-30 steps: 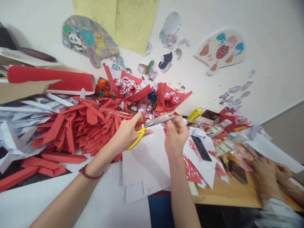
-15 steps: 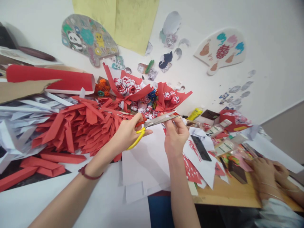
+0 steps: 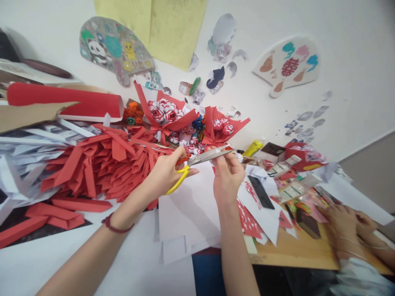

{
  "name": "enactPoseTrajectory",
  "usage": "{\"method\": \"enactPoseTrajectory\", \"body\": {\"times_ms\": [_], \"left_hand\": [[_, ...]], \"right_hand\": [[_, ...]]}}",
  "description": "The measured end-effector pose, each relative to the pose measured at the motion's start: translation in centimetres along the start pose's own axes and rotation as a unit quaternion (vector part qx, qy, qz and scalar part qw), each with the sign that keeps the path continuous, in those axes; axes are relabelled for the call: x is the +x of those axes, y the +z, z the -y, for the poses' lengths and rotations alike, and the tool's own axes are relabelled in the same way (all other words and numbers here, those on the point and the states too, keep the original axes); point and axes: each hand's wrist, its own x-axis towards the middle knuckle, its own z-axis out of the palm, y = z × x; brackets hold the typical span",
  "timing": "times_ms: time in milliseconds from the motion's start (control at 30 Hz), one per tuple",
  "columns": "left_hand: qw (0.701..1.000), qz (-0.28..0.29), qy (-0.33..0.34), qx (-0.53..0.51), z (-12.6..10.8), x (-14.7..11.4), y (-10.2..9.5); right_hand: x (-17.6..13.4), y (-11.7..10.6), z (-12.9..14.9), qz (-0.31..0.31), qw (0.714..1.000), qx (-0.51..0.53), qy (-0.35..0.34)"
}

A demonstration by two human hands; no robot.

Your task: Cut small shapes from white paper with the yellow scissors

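My left hand [image 3: 168, 170] grips a pair of scissors [image 3: 182, 179] by the yellow and red handles, the blades pointing right and slightly open. At the far end of those blades, my right hand [image 3: 228, 170] is closed in a pinch, its fingertips against the metal. A small bit of white and red shows there, too little to name. Beneath both hands lie white paper sheets [image 3: 188, 205]. Just left of my left hand is a heap of folded red paper strips [image 3: 123, 172].
Folded white strips [image 3: 18, 164] and a red roll [image 3: 64, 102] are at the left. Behind stand red-wrapped bouquets [image 3: 166, 113] of paper flowers. To the right lie a black phone [image 3: 261, 192], patterned red paper [image 3: 248, 222] and another person's hands [image 3: 342, 222] on the wooden table.
Almost nothing differs: both hands keep their places, and the scissor blades stay at my right fingertips with only a very slight shift.
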Motion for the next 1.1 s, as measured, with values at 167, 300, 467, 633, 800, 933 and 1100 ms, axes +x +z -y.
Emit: {"method": "enactPoseTrajectory", "body": {"times_ms": [167,300,467,633,800,933,1100], "left_hand": [[1.000,-0.005,0.008,0.007,0.2,0.0,0.1],[1.000,-0.009,0.009,0.007,0.4,0.1,0.2],[1.000,-0.005,0.007,0.009,0.3,0.1,0.3],[1.000,-0.006,0.005,0.004,0.2,0.0,0.3],[1.000,-0.008,0.005,-0.005,0.1,0.0,0.4],[1.000,-0.006,-0.004,-0.015,-0.2,0.0,0.4],[1.000,-0.006,-0.003,-0.029,-0.3,-0.1,0.5]], "right_hand": [[0.4,-0.2,0.2,0.019,1.000,-0.006,-0.018],[0.5,-0.4,0.3,0.017,0.999,-0.029,-0.035],[0.4,-0.4,0.4,0.016,0.998,-0.031,-0.046],[0.2,-0.3,0.2,0.009,0.999,-0.036,-0.028],[-0.1,0.1,0.0,-0.007,1.000,-0.021,-0.010],[-0.3,0.3,-0.1,-0.018,1.000,-0.003,0.004],[-0.5,0.5,-0.3,-0.020,0.999,0.030,0.014]]}}
